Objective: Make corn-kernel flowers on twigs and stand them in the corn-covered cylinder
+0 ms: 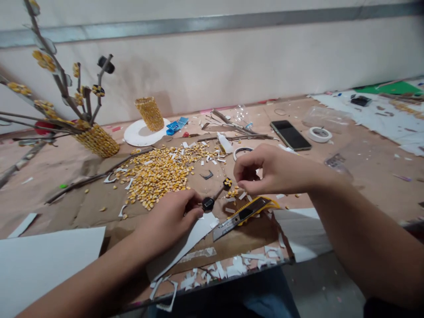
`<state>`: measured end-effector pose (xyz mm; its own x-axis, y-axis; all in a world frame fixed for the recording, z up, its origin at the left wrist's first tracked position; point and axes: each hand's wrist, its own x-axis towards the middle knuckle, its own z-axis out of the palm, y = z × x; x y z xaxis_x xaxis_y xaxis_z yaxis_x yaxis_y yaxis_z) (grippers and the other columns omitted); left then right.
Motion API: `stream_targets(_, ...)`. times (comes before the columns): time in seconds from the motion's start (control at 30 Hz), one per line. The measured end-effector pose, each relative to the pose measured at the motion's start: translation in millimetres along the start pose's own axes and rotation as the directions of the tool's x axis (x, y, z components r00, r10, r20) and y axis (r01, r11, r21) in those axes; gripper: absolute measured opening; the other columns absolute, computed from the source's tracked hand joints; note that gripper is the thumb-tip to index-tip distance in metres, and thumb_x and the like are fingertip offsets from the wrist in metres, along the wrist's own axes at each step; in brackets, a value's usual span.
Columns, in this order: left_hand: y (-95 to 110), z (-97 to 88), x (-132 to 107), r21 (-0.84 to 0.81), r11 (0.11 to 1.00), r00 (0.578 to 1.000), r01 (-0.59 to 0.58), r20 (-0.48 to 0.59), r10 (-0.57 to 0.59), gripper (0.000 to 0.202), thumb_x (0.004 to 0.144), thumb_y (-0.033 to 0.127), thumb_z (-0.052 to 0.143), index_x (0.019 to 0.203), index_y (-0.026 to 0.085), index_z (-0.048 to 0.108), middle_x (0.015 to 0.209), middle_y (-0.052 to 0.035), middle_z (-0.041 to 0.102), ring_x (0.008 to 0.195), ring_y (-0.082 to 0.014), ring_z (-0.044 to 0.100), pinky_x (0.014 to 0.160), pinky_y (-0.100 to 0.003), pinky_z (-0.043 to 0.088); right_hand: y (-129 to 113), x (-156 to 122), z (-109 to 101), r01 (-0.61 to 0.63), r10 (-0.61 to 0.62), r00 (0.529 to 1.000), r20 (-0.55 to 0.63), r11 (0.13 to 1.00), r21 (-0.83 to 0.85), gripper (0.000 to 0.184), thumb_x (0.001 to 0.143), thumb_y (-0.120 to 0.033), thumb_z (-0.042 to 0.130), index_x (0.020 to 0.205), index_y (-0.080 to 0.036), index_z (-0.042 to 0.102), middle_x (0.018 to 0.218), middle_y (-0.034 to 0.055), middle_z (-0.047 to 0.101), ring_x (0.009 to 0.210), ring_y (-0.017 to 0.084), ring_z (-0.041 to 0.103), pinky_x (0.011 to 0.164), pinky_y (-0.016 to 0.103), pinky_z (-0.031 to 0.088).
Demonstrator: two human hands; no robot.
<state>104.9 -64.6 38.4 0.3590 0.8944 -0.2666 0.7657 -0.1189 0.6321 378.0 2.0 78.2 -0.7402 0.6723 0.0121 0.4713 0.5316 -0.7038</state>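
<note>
My left hand [172, 214] is closed around a thin twig with small black discs [208, 203] on it, holding it low over the cardboard. One disc at the twig's far end [227, 182] carries a few yellow corn kernels. My right hand [265, 170] hovers just beside that end, fingers pinched together; what they pinch is too small to make out. A heap of loose corn kernels [159, 172] lies right behind my left hand. A yellow utility knife [243, 214] rests on the cardboard under my right wrist.
A kernel-covered vase with branches [96, 139] stands at the left. A second kernel-covered cup [149, 113] sits on a white disc. A phone [290, 134], tape rolls [319, 134], a glue bottle [225, 142], sticks and paper scraps litter the table. White sheet [43, 260] lies at front left.
</note>
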Motion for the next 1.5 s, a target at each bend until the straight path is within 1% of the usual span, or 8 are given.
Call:
stream_targets(0.2, 2.4, 1.2, -3.3, 0.151, 0.988, 0.997, -0.035, -0.065, 0.045, 0.039, 0.091, 0.027, 0.065, 0.130, 0.021, 0.068, 0.094, -0.0053, 0.080, 0.087, -0.0268, 0.073, 0.076, -0.036, 0.048, -0.6, 4.6, 12.9, 0.099, -0.071, 0.992, -0.104, 0.948, 0.303, 0.006, 0.084, -0.015, 0.067, 0.080, -0.018, 0.065, 0.068, -0.0028, 0.065, 0.058, 0.009, 0.058, 0.053, 0.023, 0.045)
stream_targets(0.3, 3.9, -1.3, -4.9, 0.149, 0.978, 0.967, -0.148, -0.183, 0.175, 0.027, 0.092, 0.028, 0.064, 0.116, 0.019, 0.073, 0.098, -0.0082, 0.080, 0.089, -0.0266, 0.074, 0.078, -0.037, 0.051, -1.2, 9.7, 25.5, 0.197, -0.139, 0.963, -0.230, 0.947, 0.254, 0.006, 0.087, -0.017, 0.068, 0.082, -0.017, 0.064, 0.070, -0.0027, 0.061, 0.060, 0.008, 0.053, 0.055, 0.023, 0.043)
stream_targets(0.53, 14.0, 3.5, -12.3, -0.394, 0.847, 0.866, -0.358, -0.480, 0.142, 0.009, 0.091, 0.026, 0.076, 0.096, 0.021, 0.081, 0.083, -0.0020, 0.082, 0.068, -0.0130, 0.072, 0.062, -0.021, 0.055, -9.3, 21.9, 69.9, 0.353, -0.183, 0.902, -0.390, 0.833, 0.425, 0.008, 0.095, -0.022, 0.071, 0.089, -0.017, 0.068, 0.071, -0.0057, 0.054, 0.060, 0.006, 0.043, 0.053, 0.021, 0.035)
stream_targets(0.83, 8.5, 16.5, -8.1, -0.669, 0.626, 0.885, -0.400, -0.459, 0.075, 0.003, 0.088, 0.023, 0.084, 0.090, 0.021, 0.083, 0.075, 0.0000, 0.080, 0.059, -0.0077, 0.069, 0.056, -0.014, 0.054, -26.4, 23.3, 95.4, 0.299, -0.005, 0.930, -0.368, 0.594, 0.747, 0.016, 0.096, -0.029, 0.075, 0.093, -0.020, 0.062, 0.079, -0.0044, 0.062, 0.070, 0.009, 0.063, 0.065, 0.021, 0.052)
stream_targets(1.17, 15.1, 14.3, -16.2, -0.670, 0.679, 0.911, -0.300, -0.412, -0.003, 0.012, 0.089, 0.032, 0.082, 0.092, 0.020, 0.082, 0.072, -0.0014, 0.077, 0.055, -0.0102, 0.065, 0.052, -0.019, 0.052, -22.6, 20.3, 93.8, 0.261, 0.059, 0.922, -0.383, 0.637, 0.726, 0.026, 0.088, -0.038, 0.082, 0.087, -0.018, 0.066, 0.074, -0.0027, 0.064, 0.061, 0.010, 0.056, 0.057, 0.024, 0.047)
stream_targets(1.3, 16.0, 10.2, -14.5, -0.676, 0.680, 0.908, -0.284, -0.417, -0.035, 0.014, 0.084, 0.028, 0.084, 0.082, 0.017, 0.076, 0.067, -0.0007, 0.073, 0.053, -0.0109, 0.063, 0.053, -0.021, 0.052, -23.4, 15.0, 73.0, 0.212, -0.054, 0.946, -0.320, 0.848, 0.485, 0.018, 0.090, -0.031, 0.078, 0.083, -0.017, 0.070, 0.074, -0.0008, 0.067, 0.062, 0.010, 0.056, 0.059, 0.024, 0.044)
stream_targets(1.37, 13.9, 8.9, -11.7, -0.743, 0.618, 0.926, -0.258, -0.373, -0.062, 0.015, 0.082, 0.027, 0.084, 0.081, 0.017, 0.073, 0.064, 0.0006, 0.071, 0.053, -0.0103, 0.062, 0.054, -0.020, 0.052, -23.0, 10.1, 56.8, 0.177, -0.160, 0.982, -0.098, 0.965, 0.193, 0.011, 0.087, -0.025, 0.078, 0.082, -0.017, 0.073, 0.076, 0.0002, 0.069, 0.067, 0.012, 0.059, 0.065, 0.025, 0.044)
stream_targets(1.5, 8.8, 7.1, -5.3, -0.887, 0.428, 0.960, -0.174, -0.250, -0.127, 0.019, 0.080, 0.028, 0.085, 0.082, 0.016, 0.071, 0.064, 0.0016, 0.070, 0.052, -0.0087, 0.061, 0.052, -0.018, 0.050, -21.7, 1.6, 41.0, 0.039, 0.020, 0.962, 0.273, 0.977, -0.209, 0.011, 0.080, -0.020, 0.079, 0.090, -0.021, 0.079, 0.084, 0.0021, 0.076, 0.074, 0.016, 0.065, 0.065, 0.027, 0.040)
